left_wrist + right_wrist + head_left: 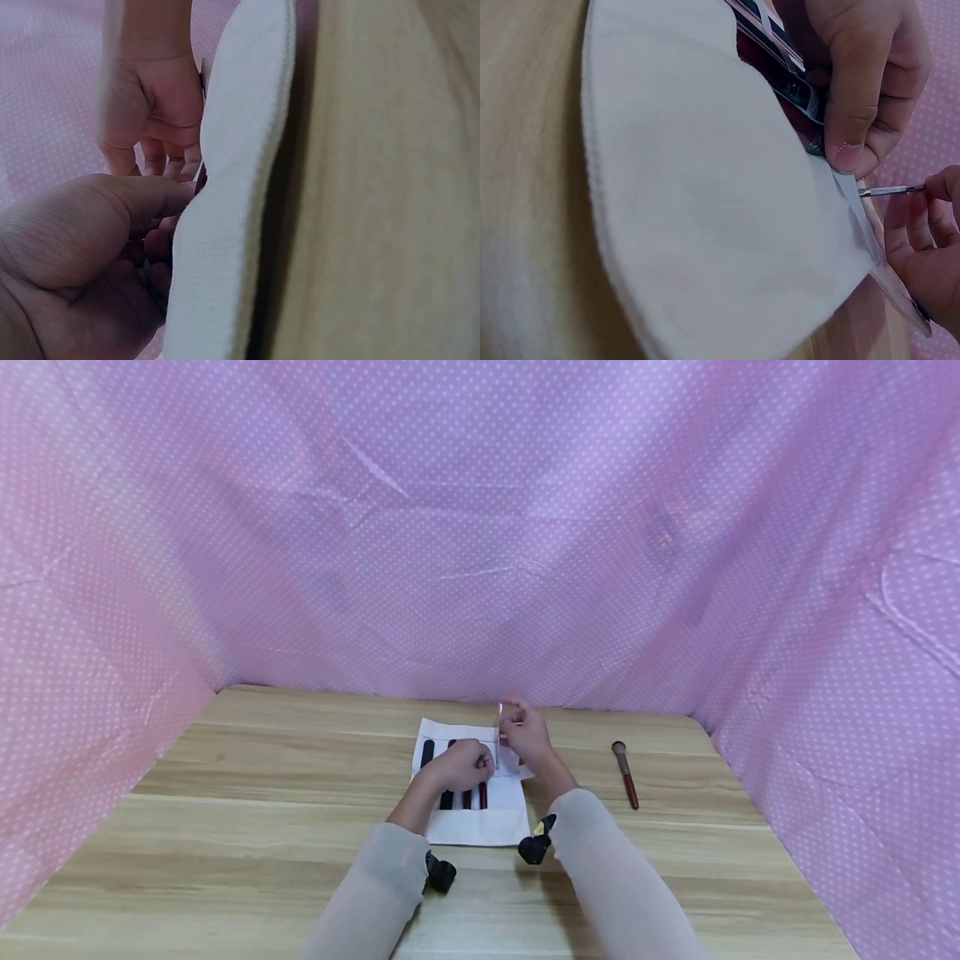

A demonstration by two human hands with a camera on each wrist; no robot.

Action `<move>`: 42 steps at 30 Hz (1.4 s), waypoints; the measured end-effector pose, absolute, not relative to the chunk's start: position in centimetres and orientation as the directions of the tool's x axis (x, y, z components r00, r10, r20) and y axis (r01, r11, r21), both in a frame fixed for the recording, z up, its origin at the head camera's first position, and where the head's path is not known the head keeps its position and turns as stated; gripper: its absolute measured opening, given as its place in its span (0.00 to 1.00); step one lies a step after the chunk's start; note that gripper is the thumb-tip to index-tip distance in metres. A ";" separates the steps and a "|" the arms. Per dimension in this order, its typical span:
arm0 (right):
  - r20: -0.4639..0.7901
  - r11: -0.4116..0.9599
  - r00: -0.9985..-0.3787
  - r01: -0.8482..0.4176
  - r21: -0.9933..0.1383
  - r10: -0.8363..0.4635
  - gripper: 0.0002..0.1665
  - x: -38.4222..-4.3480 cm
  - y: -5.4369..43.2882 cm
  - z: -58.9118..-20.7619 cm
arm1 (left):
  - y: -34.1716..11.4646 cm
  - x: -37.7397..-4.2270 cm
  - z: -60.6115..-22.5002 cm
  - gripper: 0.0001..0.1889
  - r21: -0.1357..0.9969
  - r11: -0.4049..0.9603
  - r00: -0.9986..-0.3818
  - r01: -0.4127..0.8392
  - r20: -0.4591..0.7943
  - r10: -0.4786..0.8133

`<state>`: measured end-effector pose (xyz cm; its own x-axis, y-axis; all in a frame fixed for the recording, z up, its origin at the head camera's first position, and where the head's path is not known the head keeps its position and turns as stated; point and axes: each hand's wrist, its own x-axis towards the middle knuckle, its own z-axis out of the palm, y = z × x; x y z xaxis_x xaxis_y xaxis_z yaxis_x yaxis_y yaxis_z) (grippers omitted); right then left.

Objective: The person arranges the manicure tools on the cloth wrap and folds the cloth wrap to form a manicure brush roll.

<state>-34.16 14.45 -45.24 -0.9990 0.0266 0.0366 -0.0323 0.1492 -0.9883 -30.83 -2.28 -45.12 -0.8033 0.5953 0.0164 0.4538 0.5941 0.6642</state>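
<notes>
A white cloth case [480, 828] lies on the table with several dark and dark-red slim handles [446, 800] tucked in it. My left hand [463, 764] is over its middle; in the right wrist view the thumb and fingers pinch the white fabric edge [845, 180]. At the case's upper right, my right hand [527, 733] pinches a slim metal stick [891, 190] between thumb and fingers. The stick stands nearly upright in the head view, its lower end at the pinched fabric edge. What kind of tool it is cannot be told.
To the right of the case, a makeup brush [625, 774] with a reddish-brown handle lies loose on the wooden table [262, 827]. Pink dotted cloth [480, 568] hangs behind the table and along both sides.
</notes>
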 end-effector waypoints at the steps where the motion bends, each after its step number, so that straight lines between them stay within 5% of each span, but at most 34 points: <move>1: 0.031 0.149 -0.999 -0.027 -0.988 0.022 0.28 -34.2 14.5 -45.3 | -2.3 -30.8 -45.1 0.08 0.667 0.591 -0.802 0.454 0.017 0.596; 42: -0.102 0.303 -0.980 0.046 -0.952 -0.170 0.21 -33.6 16.4 -45.4 | -2.3 -31.4 -45.7 0.09 0.666 0.587 -0.797 0.459 0.018 0.603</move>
<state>-33.62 16.38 -45.38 -0.9801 -0.1705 -0.1020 0.0463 0.3033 -0.9518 -31.36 -2.34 -45.71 -0.7973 0.6034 0.0180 0.4595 0.5873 0.6663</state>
